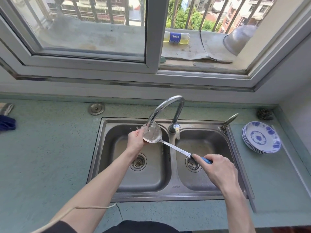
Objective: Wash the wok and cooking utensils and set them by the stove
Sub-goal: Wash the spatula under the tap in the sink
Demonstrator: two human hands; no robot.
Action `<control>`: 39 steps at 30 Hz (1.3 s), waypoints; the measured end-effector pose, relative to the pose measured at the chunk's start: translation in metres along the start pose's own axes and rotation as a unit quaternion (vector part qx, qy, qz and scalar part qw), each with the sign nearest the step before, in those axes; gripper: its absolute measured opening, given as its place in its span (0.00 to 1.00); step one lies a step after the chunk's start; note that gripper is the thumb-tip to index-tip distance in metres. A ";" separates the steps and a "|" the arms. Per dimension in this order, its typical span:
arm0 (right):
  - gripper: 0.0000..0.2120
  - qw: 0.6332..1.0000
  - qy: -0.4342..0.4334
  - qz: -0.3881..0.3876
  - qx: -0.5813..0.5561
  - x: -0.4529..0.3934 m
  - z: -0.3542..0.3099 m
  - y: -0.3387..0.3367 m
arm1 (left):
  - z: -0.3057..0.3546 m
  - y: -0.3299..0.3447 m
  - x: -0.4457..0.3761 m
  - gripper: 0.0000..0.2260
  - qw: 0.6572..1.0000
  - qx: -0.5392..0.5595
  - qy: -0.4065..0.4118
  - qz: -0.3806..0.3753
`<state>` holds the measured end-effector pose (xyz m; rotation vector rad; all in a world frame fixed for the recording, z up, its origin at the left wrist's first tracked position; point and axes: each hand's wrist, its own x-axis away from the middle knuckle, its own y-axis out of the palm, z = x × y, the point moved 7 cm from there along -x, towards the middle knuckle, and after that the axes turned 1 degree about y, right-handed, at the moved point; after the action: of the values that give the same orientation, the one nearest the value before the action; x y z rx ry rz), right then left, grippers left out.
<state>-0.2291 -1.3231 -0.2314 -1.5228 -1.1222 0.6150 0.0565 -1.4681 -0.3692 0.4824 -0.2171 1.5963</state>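
Spatula (152, 135) blade blurred under tap (165, 109) water, left hand (136, 140) gripping rim; right hand (217, 167) clamped on blue handle, mostly hidden.

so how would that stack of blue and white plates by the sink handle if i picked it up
The plates look ceramic, so probably stiff, fairly heavy and breakable. Glazed surfaces may be slippery. The stack sits tilted, so the plates could slide apart when lifted.

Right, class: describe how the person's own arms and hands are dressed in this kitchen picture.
Both forearms are bare, and the left hand and right hand wear no gloves; no rings or watch are visible. A dark sleeve covers the left upper arm, with a cream cable running beside it.
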 end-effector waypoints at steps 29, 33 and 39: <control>0.33 0.997 -0.043 0.036 0.054 0.028 -0.047 0.008 | 0.028 0.016 -0.024 0.29 0.694 -0.697 0.178 0.019; 0.32 0.998 -0.025 0.040 0.031 0.022 -0.054 0.009 | 0.005 0.046 0.003 0.28 0.708 -0.665 0.231 -0.065; 0.33 1.000 -0.006 0.023 0.003 0.018 -0.044 0.016 | -0.004 0.043 0.010 0.32 0.687 -0.649 0.285 -0.160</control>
<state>-0.1789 -1.3263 -0.2309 -1.5460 -1.0954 0.6585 0.0136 -1.4615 -0.3621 -1.0369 -0.6601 0.8286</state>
